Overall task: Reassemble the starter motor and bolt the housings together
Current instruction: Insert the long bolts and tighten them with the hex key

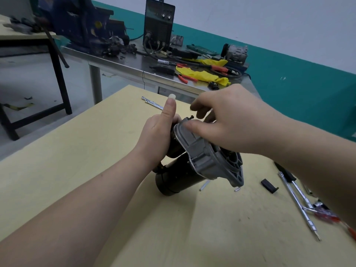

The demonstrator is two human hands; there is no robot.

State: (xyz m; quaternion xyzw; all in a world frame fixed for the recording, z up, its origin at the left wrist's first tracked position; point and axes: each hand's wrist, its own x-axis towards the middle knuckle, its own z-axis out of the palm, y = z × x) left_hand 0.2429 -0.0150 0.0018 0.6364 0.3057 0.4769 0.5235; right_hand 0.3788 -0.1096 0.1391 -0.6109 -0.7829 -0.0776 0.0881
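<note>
The starter motor [200, 160] stands tilted on the yellow table [77, 151], its black cylinder low and its grey cast housing uppermost. My left hand [159, 135] grips the black solenoid body from the left, thumb sticking up. My right hand [227, 120] hovers over the top of the grey housing, thumb resting on its edge, fingers curled around a small dark bolt [191, 117] that pokes out of the housing's top corner. Whether the fingertips pinch the bolt is hidden.
Long chrome extension bars [296, 201], a red-handled tool [327, 214] and a small black part [269, 185] lie at the right. A short pin [237, 189] sits by the motor. Another bar [154, 104] lies at the far edge. Behind is a steel bench [134, 66] with a vise, welder and pliers.
</note>
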